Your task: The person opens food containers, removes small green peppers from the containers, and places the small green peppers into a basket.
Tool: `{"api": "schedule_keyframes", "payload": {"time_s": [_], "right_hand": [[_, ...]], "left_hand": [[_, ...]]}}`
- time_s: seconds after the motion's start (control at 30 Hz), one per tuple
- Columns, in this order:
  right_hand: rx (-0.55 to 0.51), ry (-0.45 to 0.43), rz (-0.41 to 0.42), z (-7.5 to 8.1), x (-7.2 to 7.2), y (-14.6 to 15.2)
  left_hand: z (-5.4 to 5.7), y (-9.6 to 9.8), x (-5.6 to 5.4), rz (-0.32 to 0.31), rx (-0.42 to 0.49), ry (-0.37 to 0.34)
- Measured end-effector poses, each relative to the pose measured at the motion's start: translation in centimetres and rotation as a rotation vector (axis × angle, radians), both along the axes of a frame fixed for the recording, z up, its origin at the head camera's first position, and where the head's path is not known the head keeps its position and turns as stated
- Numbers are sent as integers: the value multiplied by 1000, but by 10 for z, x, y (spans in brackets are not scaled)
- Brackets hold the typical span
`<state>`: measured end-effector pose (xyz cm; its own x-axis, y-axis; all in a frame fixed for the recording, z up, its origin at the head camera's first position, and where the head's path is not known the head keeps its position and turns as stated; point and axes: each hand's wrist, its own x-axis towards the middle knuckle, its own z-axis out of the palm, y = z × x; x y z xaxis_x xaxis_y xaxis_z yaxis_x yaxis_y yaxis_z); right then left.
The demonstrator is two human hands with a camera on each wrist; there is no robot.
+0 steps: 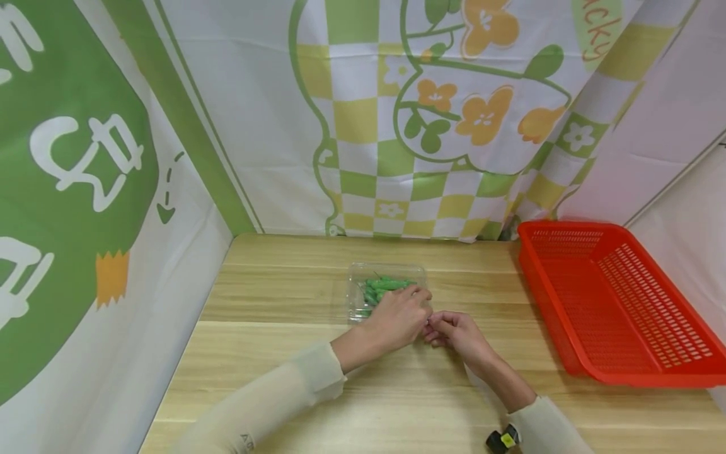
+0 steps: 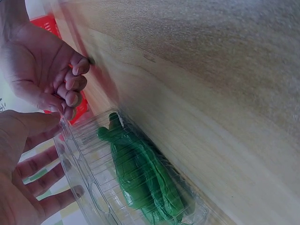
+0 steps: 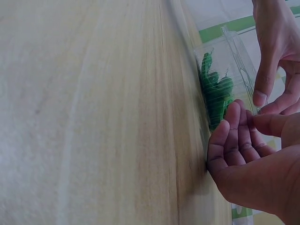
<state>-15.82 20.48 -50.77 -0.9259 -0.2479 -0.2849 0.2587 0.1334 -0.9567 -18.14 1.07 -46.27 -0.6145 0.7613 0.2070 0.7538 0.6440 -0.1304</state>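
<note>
A clear plastic clamshell box (image 1: 356,272) lies on the wooden table, with several green peppers (image 1: 390,285) inside. From the left, my left hand (image 1: 399,315) reaches over the near right part of the box (image 2: 96,176); its thumb and fingers lie on either side of the rim. Beside it, my right hand (image 1: 460,337) pinches the box's near right corner between thumb and index finger. The other fingers of the right hand (image 3: 243,150) curl loosely below that corner. In the right wrist view the peppers (image 3: 217,96) show through the clear wall.
A red plastic basket (image 1: 578,340) with slotted walls stands on the right of the wooden table (image 1: 272,296). Behind the table hangs a printed cloth (image 1: 363,145), and a green and white sheet (image 1: 187,233) covers the left side. A small black device (image 1: 499,441) sits at the right sleeve.
</note>
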Motion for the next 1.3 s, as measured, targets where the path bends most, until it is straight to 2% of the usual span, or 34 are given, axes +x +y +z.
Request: {"api": "schedule_keyframes", "payload": {"time_s": [0.43, 0.67, 1.0, 1.3], "right_hand": [[-5, 14, -14, -3, 0, -1], [5, 13, -40, -2, 1, -3], [6, 51, -58, -1, 3, -9], [13, 59, -99, 0, 4, -12]], "left_hand": [[0, 6, 0, 26, -8, -31], [-2, 6, 0, 18, -2, 14], [-5, 7, 0, 41, 33, 74], [-11, 8, -1, 18, 57, 105]]}}
